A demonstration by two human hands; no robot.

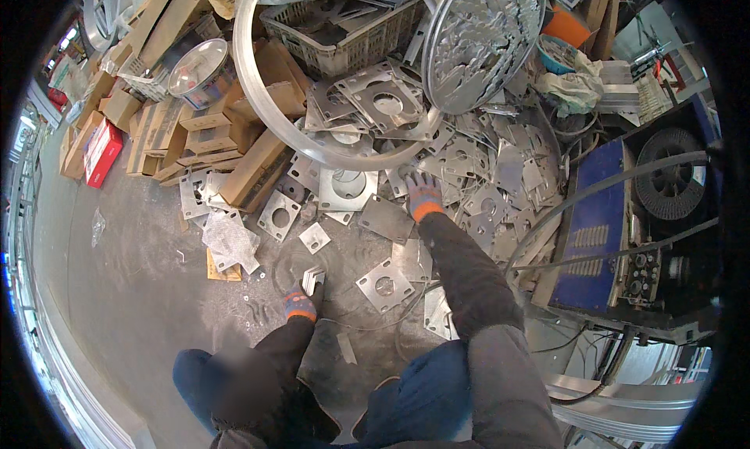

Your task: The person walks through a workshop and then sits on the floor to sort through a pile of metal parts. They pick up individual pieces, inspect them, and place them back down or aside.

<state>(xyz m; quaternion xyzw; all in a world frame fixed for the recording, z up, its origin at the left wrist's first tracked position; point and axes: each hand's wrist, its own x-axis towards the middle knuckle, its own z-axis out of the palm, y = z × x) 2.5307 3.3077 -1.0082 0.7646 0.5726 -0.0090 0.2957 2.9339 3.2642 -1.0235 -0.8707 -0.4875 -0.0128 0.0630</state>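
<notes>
My left hand (300, 303), in a grey and orange work glove, is closed around a small stack of metal plates (313, 279) low over the floor. My right hand (423, 193), gloved alike, reaches forward with its fingers stretched out over the heap of loose flat metal plates (462, 161). It seems to touch the plates under its fingertips, though contact is hard to make out. Just left of it lies a square plate with a large round hole (348, 203). Nearer to me are another holed plate (384, 286) and a small square plate (315, 238).
A large metal ring (248, 74) leans over the pile beside a metal disc (478, 46). Behind stands a plastic crate (344, 58) of scrap. Cardboard boxes (211, 128) are stacked at left. A blue machine with a wire spool (586, 234) and cables stands at right.
</notes>
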